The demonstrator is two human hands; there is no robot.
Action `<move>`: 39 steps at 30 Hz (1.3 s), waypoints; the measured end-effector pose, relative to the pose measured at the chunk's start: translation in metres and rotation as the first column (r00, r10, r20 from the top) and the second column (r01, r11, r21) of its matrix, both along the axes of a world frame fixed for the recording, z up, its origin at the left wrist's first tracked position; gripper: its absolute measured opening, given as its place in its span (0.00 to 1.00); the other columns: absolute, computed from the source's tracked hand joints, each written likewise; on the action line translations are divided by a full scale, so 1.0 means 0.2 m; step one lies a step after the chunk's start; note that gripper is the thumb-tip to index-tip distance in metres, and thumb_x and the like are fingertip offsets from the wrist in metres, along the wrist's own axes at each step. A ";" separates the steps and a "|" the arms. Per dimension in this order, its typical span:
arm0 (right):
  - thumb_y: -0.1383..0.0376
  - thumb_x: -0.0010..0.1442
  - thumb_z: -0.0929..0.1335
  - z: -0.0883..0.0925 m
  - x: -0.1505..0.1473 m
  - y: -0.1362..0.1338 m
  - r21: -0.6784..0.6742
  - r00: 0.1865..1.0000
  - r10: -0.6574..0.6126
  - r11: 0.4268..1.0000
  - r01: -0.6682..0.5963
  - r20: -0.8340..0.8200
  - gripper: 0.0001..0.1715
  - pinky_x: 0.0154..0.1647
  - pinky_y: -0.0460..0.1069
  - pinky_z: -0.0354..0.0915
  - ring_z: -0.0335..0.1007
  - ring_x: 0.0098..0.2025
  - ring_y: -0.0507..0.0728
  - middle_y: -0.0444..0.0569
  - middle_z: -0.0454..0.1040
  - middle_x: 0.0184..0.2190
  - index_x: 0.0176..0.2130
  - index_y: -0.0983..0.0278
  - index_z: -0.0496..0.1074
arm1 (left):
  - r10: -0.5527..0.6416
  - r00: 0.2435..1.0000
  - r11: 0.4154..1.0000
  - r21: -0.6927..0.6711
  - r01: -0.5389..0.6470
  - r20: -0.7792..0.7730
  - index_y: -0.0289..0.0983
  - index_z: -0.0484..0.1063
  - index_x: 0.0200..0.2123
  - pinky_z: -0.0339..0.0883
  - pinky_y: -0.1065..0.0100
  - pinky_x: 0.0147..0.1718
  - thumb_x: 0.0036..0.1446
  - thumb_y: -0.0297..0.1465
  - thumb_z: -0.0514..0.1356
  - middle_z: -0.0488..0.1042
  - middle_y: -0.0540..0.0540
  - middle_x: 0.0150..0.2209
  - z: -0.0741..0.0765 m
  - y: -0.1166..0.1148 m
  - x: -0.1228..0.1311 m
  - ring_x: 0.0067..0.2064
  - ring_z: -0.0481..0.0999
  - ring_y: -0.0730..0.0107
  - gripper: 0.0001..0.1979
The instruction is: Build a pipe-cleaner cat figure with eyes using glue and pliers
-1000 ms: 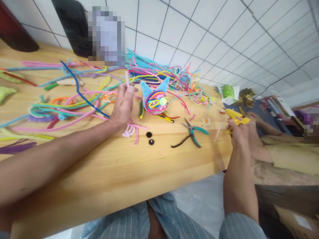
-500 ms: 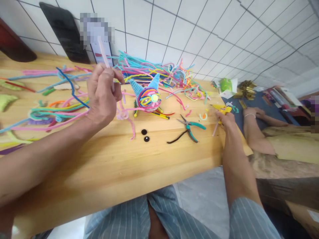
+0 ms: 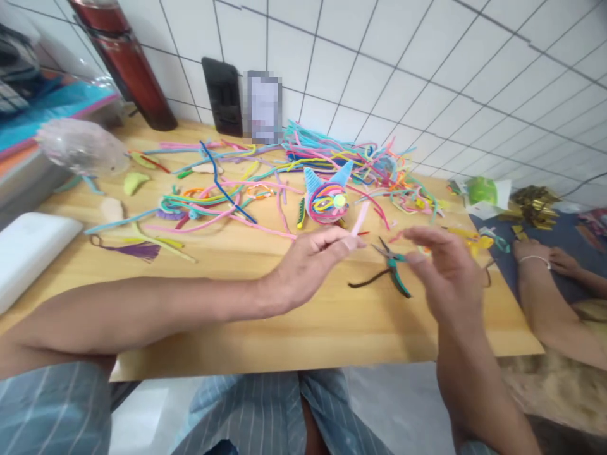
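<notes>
My left hand [image 3: 310,265] reaches across the wooden table [image 3: 227,335] and pinches a short pink pipe cleaner [image 3: 361,217] between thumb and fingertips. My right hand [image 3: 443,268] hovers just to its right, blurred, fingers apart and holding nothing. Teal-handled pliers [image 3: 397,268] and a dark pipe cleaner [image 3: 366,280] lie between the two hands. A yellow glue gun [image 3: 477,240] lies on the table behind my right hand. A striped pipe-cleaner figure with two blue ears [image 3: 327,199] stands beyond my left fingertips.
A heap of coloured pipe cleaners [image 3: 341,155] covers the back of the table. A red flask [image 3: 128,63], a black object [image 3: 224,95], a clear plastic ball [image 3: 80,146] and a white box [image 3: 28,249] are at the left. Another person's arm [image 3: 545,268] rests at the right.
My left hand came down from its raised position and moved right with the pink pipe cleaner. My right hand let go of the glue gun and moved left. The view swung left.
</notes>
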State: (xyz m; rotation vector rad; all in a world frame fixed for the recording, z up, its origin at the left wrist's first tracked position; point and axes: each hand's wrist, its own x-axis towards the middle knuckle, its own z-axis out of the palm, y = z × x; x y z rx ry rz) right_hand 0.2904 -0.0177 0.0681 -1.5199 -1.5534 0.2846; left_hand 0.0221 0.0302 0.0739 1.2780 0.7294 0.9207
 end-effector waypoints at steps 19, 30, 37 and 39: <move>0.59 0.69 0.74 -0.07 -0.29 0.17 0.097 0.958 0.127 0.983 -0.156 0.255 0.14 0.49 0.59 0.81 0.86 0.44 0.60 0.49 0.87 0.44 0.53 0.57 0.78 | -0.294 0.952 0.901 -0.307 0.306 0.087 0.36 0.74 0.35 0.58 0.75 0.19 0.68 0.31 0.60 0.64 0.56 0.23 -0.10 0.20 -0.06 0.19 0.63 0.80 0.08; 0.60 0.69 0.74 -0.19 -0.33 0.32 0.165 0.950 0.118 0.972 -0.171 0.290 0.14 0.48 0.60 0.79 0.83 0.44 0.61 0.49 0.85 0.43 0.54 0.55 0.77 | -0.003 1.000 0.974 -0.227 0.004 0.005 0.36 0.72 0.36 0.57 0.78 0.19 0.70 0.28 0.63 0.80 0.50 0.30 -0.20 0.34 -0.16 0.22 0.68 0.80 0.07; 0.64 0.67 0.74 -0.22 -0.37 0.25 0.226 0.775 0.153 0.906 -0.358 0.613 0.14 0.47 0.61 0.79 0.84 0.45 0.63 0.48 0.84 0.41 0.49 0.46 0.83 | 0.114 0.973 0.880 -0.475 -0.006 0.199 0.35 0.79 0.44 0.72 0.71 0.40 0.68 0.22 0.62 0.83 0.50 0.32 -0.10 0.22 -0.04 0.33 0.82 0.73 0.06; 0.61 0.65 0.76 -0.25 -0.37 0.24 0.177 0.772 0.185 0.917 -0.359 0.609 0.07 0.47 0.62 0.79 0.84 0.43 0.63 0.47 0.82 0.37 0.42 0.46 0.85 | 0.132 0.968 0.846 -0.534 0.001 0.211 0.35 0.79 0.44 0.71 0.71 0.41 0.68 0.21 0.60 0.83 0.49 0.33 -0.10 0.20 -0.01 0.36 0.82 0.72 0.08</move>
